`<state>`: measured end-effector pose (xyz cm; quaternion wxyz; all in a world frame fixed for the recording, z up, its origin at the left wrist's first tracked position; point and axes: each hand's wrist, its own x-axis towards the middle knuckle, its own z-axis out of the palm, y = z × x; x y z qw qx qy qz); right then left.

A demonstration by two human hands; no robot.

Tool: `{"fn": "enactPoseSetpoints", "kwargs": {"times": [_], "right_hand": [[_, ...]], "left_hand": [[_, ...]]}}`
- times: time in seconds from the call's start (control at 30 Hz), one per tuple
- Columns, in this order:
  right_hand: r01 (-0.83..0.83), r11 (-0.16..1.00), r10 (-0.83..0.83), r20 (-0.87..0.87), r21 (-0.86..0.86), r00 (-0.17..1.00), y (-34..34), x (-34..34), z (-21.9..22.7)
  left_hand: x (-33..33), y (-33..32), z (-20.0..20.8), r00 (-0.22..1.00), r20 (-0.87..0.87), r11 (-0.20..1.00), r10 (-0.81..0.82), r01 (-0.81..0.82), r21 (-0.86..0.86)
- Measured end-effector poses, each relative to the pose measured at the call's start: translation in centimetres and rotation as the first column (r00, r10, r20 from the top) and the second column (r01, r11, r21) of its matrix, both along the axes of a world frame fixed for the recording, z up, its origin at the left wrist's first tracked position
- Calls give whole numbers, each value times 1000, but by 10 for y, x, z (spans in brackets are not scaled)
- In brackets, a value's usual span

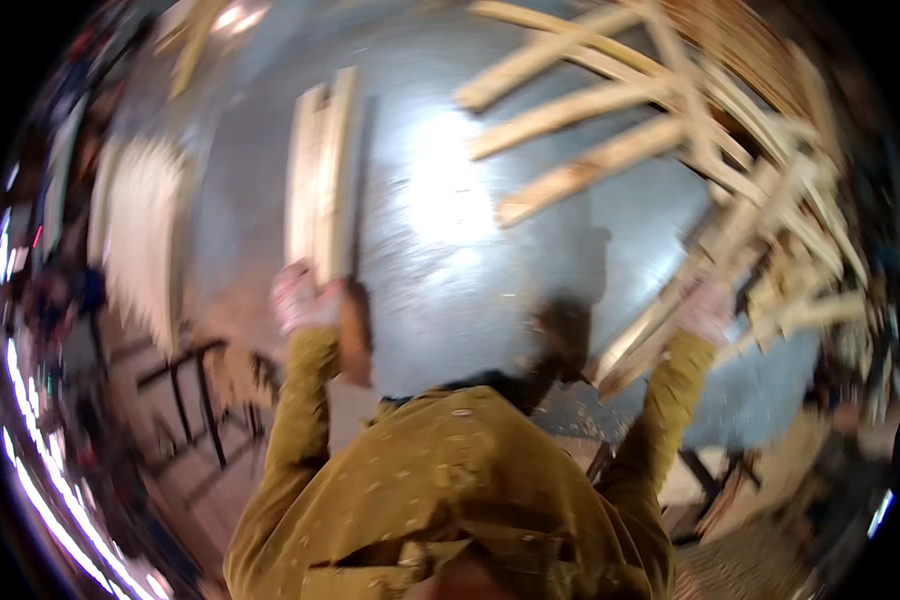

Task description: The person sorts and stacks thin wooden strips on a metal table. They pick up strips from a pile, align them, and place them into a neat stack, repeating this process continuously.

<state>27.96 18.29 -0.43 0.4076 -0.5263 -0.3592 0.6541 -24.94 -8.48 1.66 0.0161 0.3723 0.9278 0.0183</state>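
My left hand (308, 298), in a pale glove with reddish marks, is closed round the near end of a few long wooden strips (320, 180) that lie side by side, pointing away from me. At the right my other hand, the right one (706, 308), also gloved, is at a wooden board (642, 340) that slants along the edge of the wood pile. Motion blur smears its fingers, so its grip on the board is unclear. Both arms are in mustard-coloured sleeves.
A shiny grey metal table (430, 290) spreads before me. Several loose boards (590, 170) fan out at the far right beside a jumbled wood pile (800, 250). To the left stands a stack of pale strips (145, 235), with a dark metal stand (205, 400) below it.
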Motion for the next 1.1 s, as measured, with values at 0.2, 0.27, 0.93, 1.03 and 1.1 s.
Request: {"fn": "enactPoseSetpoints", "kwargs": {"times": [0.2,0.27,0.93,1.03,1.1], "right_hand": [[-511,859,382,-688,19,617,-133,-181,39],[-523,851,363,-682,-34,635,-204,-199,39],[-334,870,-372,928,362,36,307,-311,95],[-152,981,-142,976,117,-162,284,-214,79],[-132,983,-138,989,131,-48,265,-145,28]], "left_hand": [[1,-21,-3,969,132,978,210,-207,-36],[-1,-11,0,892,269,927,363,-318,-198],[-13,-31,-11,970,183,980,158,-131,-152],[-10,-44,-22,995,101,995,-11,21,-100],[-12,-52,-27,991,27,990,-129,130,-47]]}}
